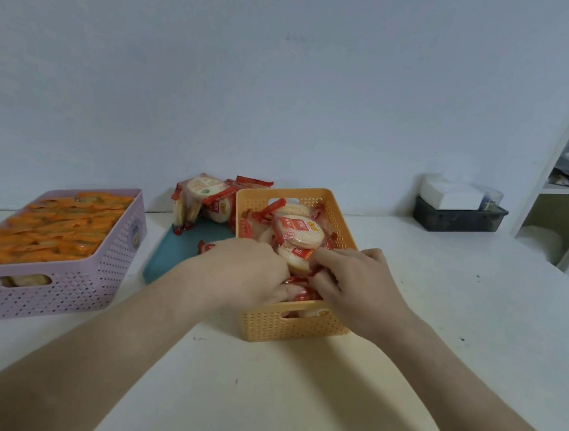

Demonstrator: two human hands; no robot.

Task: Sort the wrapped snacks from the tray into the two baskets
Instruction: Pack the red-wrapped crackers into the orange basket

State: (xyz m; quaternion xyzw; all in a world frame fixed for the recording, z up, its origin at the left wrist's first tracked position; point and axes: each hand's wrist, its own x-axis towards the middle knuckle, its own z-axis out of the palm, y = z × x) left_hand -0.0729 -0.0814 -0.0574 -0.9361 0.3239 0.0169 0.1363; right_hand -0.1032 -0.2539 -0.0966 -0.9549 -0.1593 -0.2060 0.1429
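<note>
An orange basket [266,323] stands in the middle of the table, holding several red-wrapped round snacks [297,232]. Both hands reach into its near end. My left hand [247,274] and my right hand [353,283] have their fingers curled down among the red-wrapped snacks there, pressing on or gripping them; the fingertips are hidden. Behind the basket lies a teal tray [172,257] with a few more red-wrapped snacks [202,196] leaning at its far end. At the left, a lilac basket [74,286] is full of orange-wrapped snacks [58,230].
A dark box [458,218] with a white carton [450,195] on it stands at the back right against the wall. A white shelf unit [561,177] rises at the far right. The pale table [260,402] runs under both arms.
</note>
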